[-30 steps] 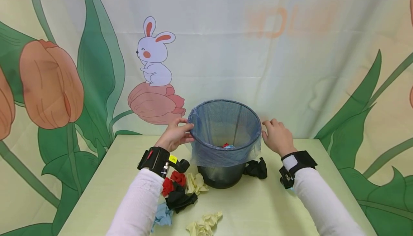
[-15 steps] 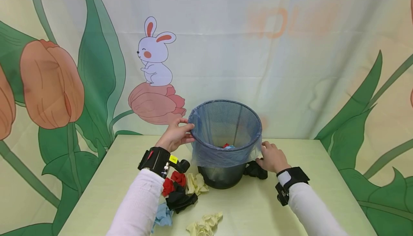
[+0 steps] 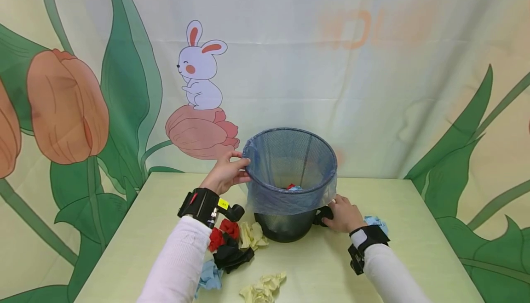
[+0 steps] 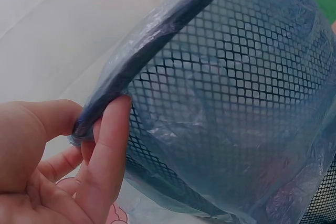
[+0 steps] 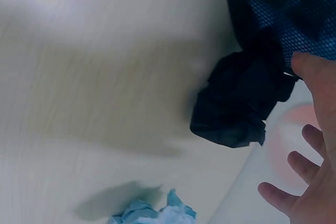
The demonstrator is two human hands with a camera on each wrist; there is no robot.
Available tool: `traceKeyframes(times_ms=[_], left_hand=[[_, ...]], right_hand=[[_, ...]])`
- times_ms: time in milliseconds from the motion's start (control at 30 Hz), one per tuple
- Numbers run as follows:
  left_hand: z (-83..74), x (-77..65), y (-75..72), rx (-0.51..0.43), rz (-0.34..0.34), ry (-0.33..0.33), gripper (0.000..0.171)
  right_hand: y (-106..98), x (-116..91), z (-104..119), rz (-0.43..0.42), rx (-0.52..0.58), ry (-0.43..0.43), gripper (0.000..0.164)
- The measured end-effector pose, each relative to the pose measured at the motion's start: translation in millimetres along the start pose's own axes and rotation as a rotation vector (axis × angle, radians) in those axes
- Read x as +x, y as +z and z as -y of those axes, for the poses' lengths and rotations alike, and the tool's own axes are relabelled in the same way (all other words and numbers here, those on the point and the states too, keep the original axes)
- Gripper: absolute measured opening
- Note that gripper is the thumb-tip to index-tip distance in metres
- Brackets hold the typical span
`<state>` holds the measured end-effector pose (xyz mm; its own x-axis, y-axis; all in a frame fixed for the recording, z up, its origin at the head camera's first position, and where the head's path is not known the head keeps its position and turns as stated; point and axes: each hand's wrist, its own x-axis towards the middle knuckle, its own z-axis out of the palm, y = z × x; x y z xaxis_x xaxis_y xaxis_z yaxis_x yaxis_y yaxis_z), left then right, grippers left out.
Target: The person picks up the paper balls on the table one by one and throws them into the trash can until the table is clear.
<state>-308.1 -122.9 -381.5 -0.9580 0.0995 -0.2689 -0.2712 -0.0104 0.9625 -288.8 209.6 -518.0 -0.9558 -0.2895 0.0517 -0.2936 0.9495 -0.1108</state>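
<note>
A dark mesh wastebasket [image 3: 285, 227] stands on the table, its rim wrapped in a translucent blue bin liner [image 3: 281, 203]. With thumb and fingers on either side of the lined rim, my left hand [image 3: 227, 173] pinches the basket at its left. To the right of the base lies a crumpled black paper ball [image 5: 236, 100], partly covered by my right hand [image 3: 344, 214] in the head view. The right wrist view shows that hand's fingers [image 5: 304, 167] spread apart, the thumb tip close to the black ball. Red and blue scraps [image 3: 295, 187] show inside the basket.
Left of the base lie red paper balls [image 3: 229, 229], a pale yellow one [image 3: 251, 235], a black one [image 3: 232, 254] and a blue one [image 3: 210, 275]. Another yellow ball [image 3: 263, 289] is nearer the front. A light blue ball [image 3: 375, 224] sits beyond my right wrist. A printed curtain [image 3: 290, 64] hangs behind.
My right hand has come down from beside the basket's rim to the black paper ball by its base. The left hand keeps its hold on the rim.
</note>
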Motion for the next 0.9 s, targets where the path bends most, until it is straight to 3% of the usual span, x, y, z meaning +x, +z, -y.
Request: traceKeyframes(times_ms=[300, 433, 600, 900], left_hand=[[-0.4, -0.2, 0.5, 0.001, 0.004, -0.004, 0.038], [-0.7, 0.1, 0.5, 0.003, -0.002, -0.007, 0.038], [-1.0, 0.4, 1.3, 0.000, -0.008, -0.011, 0.038], [-0.2, 0.6, 0.8, -0.006, -0.006, -0.013, 0.038]], right_hand=[[20.5, -2.8, 3.0, -0.004, -0.017, -0.019, 0.057], [29.0, -3.8, 3.3, 0.025, 0.027, -0.004, 0.063], [32.7, -6.2, 5.7, 0.077, 0.065, 0.022, 0.067], [40.2, -11.4, 8.4, 0.061, 0.094, 0.033, 0.062]])
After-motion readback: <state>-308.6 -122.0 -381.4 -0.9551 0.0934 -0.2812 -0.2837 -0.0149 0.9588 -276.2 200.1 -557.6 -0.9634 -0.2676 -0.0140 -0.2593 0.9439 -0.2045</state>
